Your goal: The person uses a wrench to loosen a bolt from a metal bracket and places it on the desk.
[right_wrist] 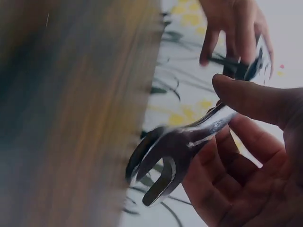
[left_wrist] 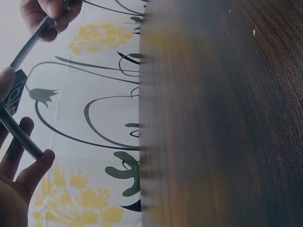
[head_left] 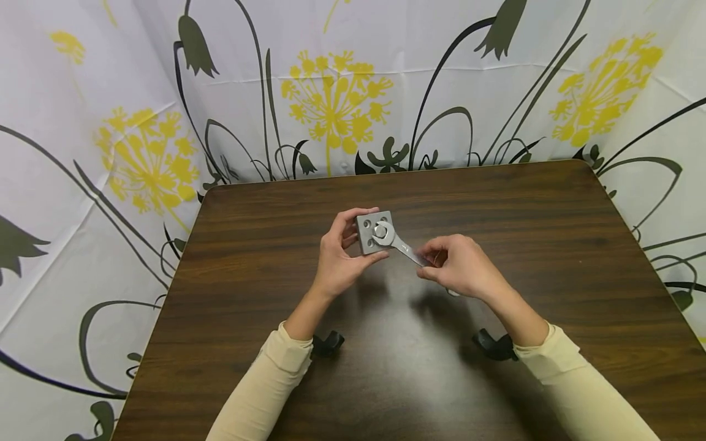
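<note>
My left hand (head_left: 341, 260) grips a grey square metal block (head_left: 364, 241) by its edges, with holes in its face. A bolt's hex head (head_left: 380, 231) sits on that face, and the jaw of a silver wrench (head_left: 407, 250) is around it. My right hand (head_left: 463, 267) pinches the wrench handle between thumb and fingers. In the left wrist view, the bolt's threaded shank (left_wrist: 24, 139) sticks out behind the block (left_wrist: 17, 92), beside the left fingers. The wrench's other end, an open jaw, shows in the right wrist view below the right thumb (right_wrist: 255, 101).
Both hands are above a dark wood-grain table (head_left: 248, 245). Behind it hangs a white curtain (head_left: 430, 37) with yellow and grey-green flower prints. Black camera mounts (head_left: 329, 344) show at both wrists, next to cream sleeves (head_left: 270, 373).
</note>
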A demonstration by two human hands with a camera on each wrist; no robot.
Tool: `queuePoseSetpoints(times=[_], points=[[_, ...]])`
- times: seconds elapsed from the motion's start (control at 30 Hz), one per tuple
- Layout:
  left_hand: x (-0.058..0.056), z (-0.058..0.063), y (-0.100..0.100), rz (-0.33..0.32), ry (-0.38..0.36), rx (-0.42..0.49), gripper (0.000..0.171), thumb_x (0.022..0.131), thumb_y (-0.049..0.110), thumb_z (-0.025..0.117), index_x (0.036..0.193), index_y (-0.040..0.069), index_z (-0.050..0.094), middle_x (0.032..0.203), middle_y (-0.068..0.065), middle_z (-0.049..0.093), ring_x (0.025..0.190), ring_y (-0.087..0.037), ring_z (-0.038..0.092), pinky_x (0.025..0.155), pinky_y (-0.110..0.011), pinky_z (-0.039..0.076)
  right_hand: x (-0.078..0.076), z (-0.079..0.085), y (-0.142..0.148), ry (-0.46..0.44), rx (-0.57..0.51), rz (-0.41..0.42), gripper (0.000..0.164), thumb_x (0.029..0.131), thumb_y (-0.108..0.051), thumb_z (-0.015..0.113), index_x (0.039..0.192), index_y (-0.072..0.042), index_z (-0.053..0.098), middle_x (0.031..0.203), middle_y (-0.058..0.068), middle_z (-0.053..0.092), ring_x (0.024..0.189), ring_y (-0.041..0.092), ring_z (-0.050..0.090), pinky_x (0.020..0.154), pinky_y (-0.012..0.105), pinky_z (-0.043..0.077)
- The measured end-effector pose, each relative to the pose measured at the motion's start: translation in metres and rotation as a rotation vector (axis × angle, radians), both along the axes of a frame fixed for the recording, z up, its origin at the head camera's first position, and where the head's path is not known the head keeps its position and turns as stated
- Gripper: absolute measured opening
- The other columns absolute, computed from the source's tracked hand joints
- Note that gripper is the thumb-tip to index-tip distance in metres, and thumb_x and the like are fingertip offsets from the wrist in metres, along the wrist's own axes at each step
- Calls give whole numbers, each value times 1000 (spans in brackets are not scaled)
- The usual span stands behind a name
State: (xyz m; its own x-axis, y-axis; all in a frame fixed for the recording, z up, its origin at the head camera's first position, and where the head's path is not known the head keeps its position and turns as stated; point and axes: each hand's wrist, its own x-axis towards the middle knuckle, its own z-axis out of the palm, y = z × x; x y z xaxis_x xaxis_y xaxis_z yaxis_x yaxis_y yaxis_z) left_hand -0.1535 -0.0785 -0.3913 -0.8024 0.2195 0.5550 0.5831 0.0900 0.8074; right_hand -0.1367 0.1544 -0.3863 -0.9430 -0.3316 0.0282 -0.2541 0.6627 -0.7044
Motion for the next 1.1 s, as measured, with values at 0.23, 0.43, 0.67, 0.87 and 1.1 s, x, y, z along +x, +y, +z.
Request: queuePoseSetpoints(times=[0.23, 0.43, 0.67, 0.87, 1.1], points=[[1, 0, 2, -21, -31, -9, 72, 64, -13, 86, 125, -7, 51, 126, -21, 62, 98, -28, 65, 78, -51, 54, -23, 18, 9, 305, 322, -1, 19, 81, -14, 79, 100, -17, 77, 87, -3, 65, 74, 17, 61, 56, 39, 48], [1, -1, 4, -50, -37, -8, 71, 64, -12, 86, 126, -7, 50, 126, -19, 63, 97, -29, 65, 77, -53, 54, -52, 33, 6, 498, 469, 80, 24, 83, -4, 73, 100, -19, 78, 86, -1, 61, 82, 22, 61, 49, 40, 47], [1, -4, 5, -66, -52, -37, 72, 64, -12, 86, 126, -5, 50, 124, -18, 63, 98, -28, 65, 80, -52, 55, -84, 49, -1, 703, 555, 218, 23, 82, 2, 72, 95, -18, 77, 84, 2, 58, 81, 24, 59, 59, 40, 53], [0, -3, 1, -10, -55, -39, 73, 63, -10, 88, 126, -4, 51, 116, -17, 66, 95, -28, 66, 77, -51, 55, -87, 47, 9, 679, 507, 115, 18, 85, -8, 74, 98, -21, 78, 86, -1, 60, 80, 22, 58, 52, 41, 51], [-3, -2, -5, -8, -12, -4, 73, 63, -14, 86, 126, -7, 50, 126, -20, 63, 96, -29, 65, 74, -44, 56, -61, 22, 20, 136, 185, -54, 21, 84, -19, 79, 104, -13, 77, 89, -2, 70, 75, 16, 65, 62, 39, 49]])
